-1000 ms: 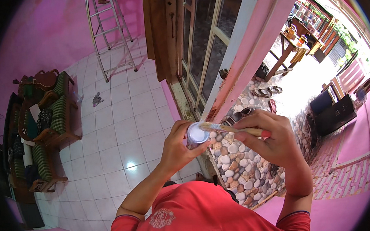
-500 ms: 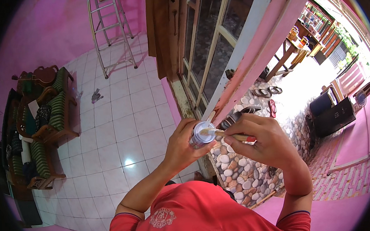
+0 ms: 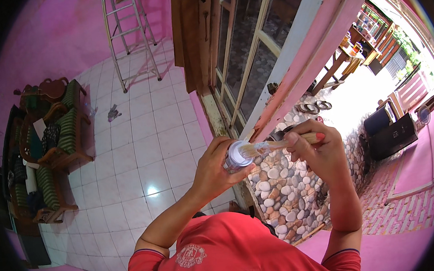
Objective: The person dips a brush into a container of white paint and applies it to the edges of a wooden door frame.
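The left hand (image 3: 214, 168) is closed around a small round can (image 3: 237, 155) with a pale top, and holds it in front of the chest, just above the stone-clad low wall (image 3: 285, 196). The right hand (image 3: 319, 149) grips a paintbrush (image 3: 277, 144) by its wooden handle, fingers curled around it, with the red end of the handle showing past the fingers. The pale bristles lie across the top of the can and touch its rim.

Compared with half a second ago, both hands are a little higher in the view and closer to the pink and white door frame (image 3: 302, 60). The brush is now more level, and more of its handle is visible between the can and the right hand. The left grip on the can looks the same as before.

Around them, a metal ladder (image 3: 131, 36) stands on the white tiled floor (image 3: 138, 155) at the pink wall, and a green wooden sofa (image 3: 52, 130) is at the left. The person wears a red shirt (image 3: 224, 254).
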Tool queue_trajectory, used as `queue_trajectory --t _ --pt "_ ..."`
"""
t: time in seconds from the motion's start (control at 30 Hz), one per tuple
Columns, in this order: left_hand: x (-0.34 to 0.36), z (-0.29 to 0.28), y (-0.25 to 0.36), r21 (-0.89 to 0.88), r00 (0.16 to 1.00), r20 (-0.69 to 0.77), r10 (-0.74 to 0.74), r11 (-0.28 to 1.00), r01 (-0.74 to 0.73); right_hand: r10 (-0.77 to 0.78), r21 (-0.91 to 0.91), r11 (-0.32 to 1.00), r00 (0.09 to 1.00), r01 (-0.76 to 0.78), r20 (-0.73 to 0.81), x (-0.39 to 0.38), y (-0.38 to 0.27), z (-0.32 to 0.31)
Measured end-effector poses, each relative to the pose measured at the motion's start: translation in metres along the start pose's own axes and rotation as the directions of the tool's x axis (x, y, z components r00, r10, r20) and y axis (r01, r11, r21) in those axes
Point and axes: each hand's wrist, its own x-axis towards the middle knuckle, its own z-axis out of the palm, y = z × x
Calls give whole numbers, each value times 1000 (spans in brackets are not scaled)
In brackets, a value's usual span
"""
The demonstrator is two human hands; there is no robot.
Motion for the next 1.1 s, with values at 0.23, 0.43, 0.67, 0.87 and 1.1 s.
queue_trajectory --t 0.23,0.43,0.67,0.87,1.1 --pt "8 0 5 -15 999 8 -39 999 39 193 381 914 975 -138 -108 0 35 1" --pt "15 0 9 -49 1000 -2 -3 999 3 251 547 827 956 -129 -154 -4 49 -3" --pt "22 4 12 -91 1000 12 -28 995 29 311 698 706 939 -124 -148 -7 61 -3" --pt "26 6 11 -57 1000 -4 17 998 -17 419 784 596 900 -174 -119 -11 72 3" --pt "35 10 18 -64 1000 10 -1 998 2 490 881 442 868 -167 -82 -17 83 4"
